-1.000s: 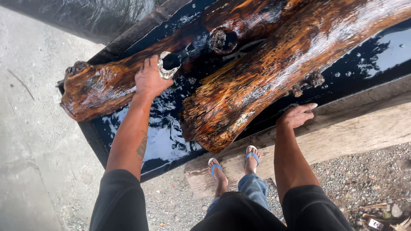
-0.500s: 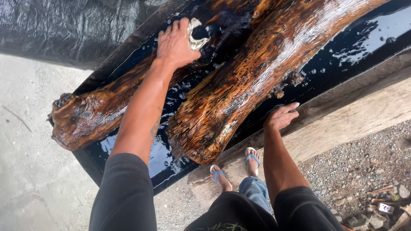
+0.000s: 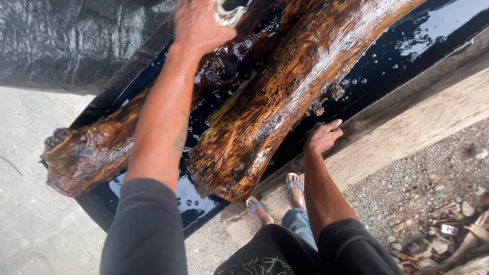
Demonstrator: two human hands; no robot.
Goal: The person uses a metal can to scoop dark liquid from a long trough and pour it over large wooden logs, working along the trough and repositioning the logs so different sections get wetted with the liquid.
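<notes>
**Coating the logs: status**

The left hand is closed on a pale rag and presses it against the far log near the top edge of the view. The right hand holds nothing; its fingers lie flat on the plank beside the tray.

Progress, as judged: both the far log and the near log shine wet over nearly all visible faces, so coating appears well advanced. Unseen undersides and the parts beyond the frame cannot be assessed.

Container: a long black-lined tray holds both logs side by side. Dark glossy liquid pools on its floor, with bubbles near the near log's knot.
</notes>
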